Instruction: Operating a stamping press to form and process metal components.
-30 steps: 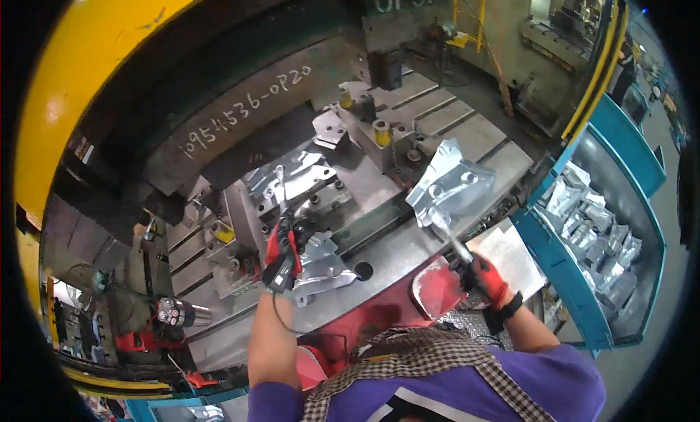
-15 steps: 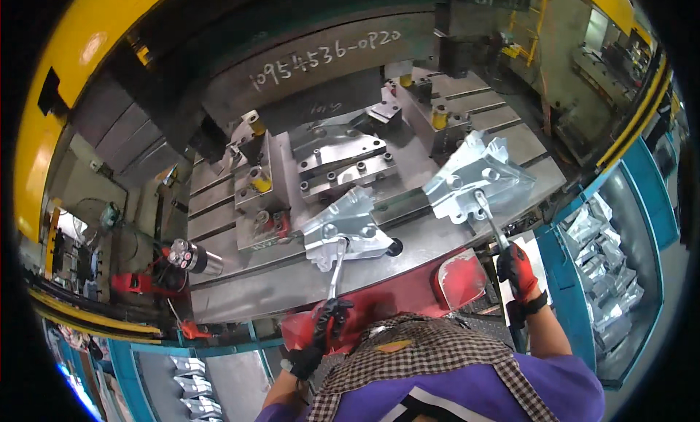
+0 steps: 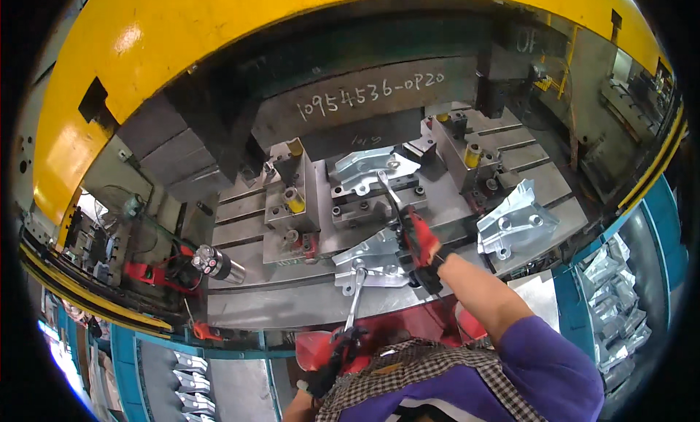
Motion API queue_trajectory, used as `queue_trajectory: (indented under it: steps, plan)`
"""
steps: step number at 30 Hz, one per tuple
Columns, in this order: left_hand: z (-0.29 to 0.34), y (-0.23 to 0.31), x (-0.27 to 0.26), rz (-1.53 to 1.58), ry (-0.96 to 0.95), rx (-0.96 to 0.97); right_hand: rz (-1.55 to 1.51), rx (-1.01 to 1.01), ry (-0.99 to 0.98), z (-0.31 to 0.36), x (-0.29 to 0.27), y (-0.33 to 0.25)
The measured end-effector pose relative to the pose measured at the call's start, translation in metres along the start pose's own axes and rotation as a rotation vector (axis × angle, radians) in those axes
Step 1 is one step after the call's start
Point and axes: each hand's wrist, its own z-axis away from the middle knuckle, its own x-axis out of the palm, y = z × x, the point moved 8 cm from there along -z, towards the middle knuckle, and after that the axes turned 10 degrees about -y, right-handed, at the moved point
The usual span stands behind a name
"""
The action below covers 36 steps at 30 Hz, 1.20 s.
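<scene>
My right hand (image 3: 421, 240), in a red and black glove, reaches forward over the press bed. It is closed round a long silver hand tool (image 3: 391, 192) with a rounded tip. That tip touches a shiny stamped metal bracket (image 3: 357, 171) lying on the lower die (image 3: 364, 212). Near the bed's front edge, my left hand (image 3: 343, 350), in a dark glove, grips a similar silver tool (image 3: 356, 299). Its tip rests on another stamped bracket (image 3: 375, 256), partly hidden by my right hand. More brackets (image 3: 516, 219) lie stacked on the bed's right side.
Above the die hangs the dark upper die block (image 3: 372, 94), framed by the yellow press (image 3: 292, 28). Die blocks with yellow posts (image 3: 294, 200) flank the die. A silver cylinder (image 3: 226, 267) stands left. Blue bins hold brackets at the right (image 3: 616, 298) and lower left (image 3: 193, 382).
My right hand has moved left and forward with its tool, from the right stack to the die, where a bracket now lies. My left tool stays on the front bracket. The view has shifted.
</scene>
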Motion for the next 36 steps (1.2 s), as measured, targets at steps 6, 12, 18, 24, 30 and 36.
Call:
queue_trajectory:
  steps: [6, 12, 18, 24, 30, 36]
  plan:
    - [0.028, -0.024, -0.015, -0.018, 0.044, -0.097, 0.481, -0.091, 0.117, -0.051, -0.003, -0.033]
    - [0.042, 0.016, 0.009, -0.175, -0.08, -0.083, 1.065, -0.22, 0.211, -0.013, -0.014, -0.071]
    - [0.087, -0.018, -0.006, -0.495, -0.254, 0.054, 0.679, -0.012, -0.145, 0.162, -0.021, -0.007]
    - [0.099, 0.003, -0.008, -1.461, 0.004, 0.258, 0.937, 0.284, -0.257, 0.311, -0.054, 0.089]
    - [0.073, -0.023, -0.018, -1.117, -0.16, -0.006, 1.884, 0.01, 0.139, 0.32, -0.084, 0.116]
    - [0.07, -0.04, -0.033, -1.19, -0.194, -0.295, 1.85, -0.022, -0.023, 0.291, -0.094, 0.129]
